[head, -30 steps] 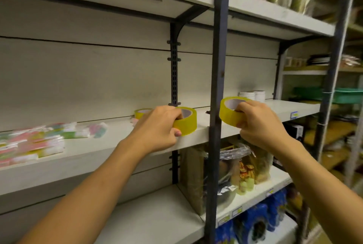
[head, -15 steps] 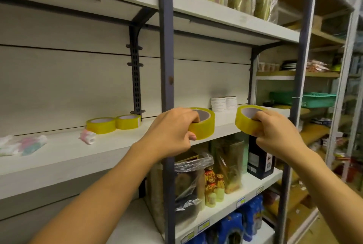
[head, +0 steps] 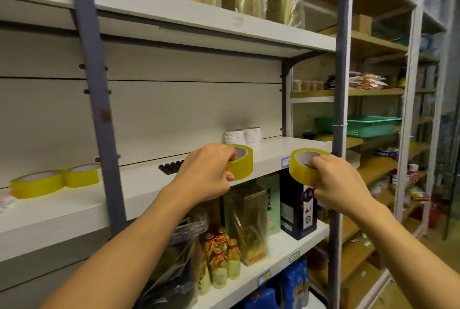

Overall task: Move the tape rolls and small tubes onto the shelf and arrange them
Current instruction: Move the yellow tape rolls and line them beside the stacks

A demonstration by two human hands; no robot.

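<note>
Two yellow tape rolls (head: 56, 179) already sat on the shelf (head: 149, 191), well left of the fingers. Each hand — left hand (head: 206, 174), right hand (head: 333, 182) — pinched another tape roll at the shelf's front edge, not yet set down.

Four yellow tape rolls, white cores. Two lie flat and touching on the white shelf (head: 149, 191) at far left: left shelf roll (head: 37, 184), right shelf roll (head: 83, 175). Left-held roll (head: 241, 165) and right-held roll (head: 302, 168) are gripped, tilted, at the shelf's front edge.
</note>
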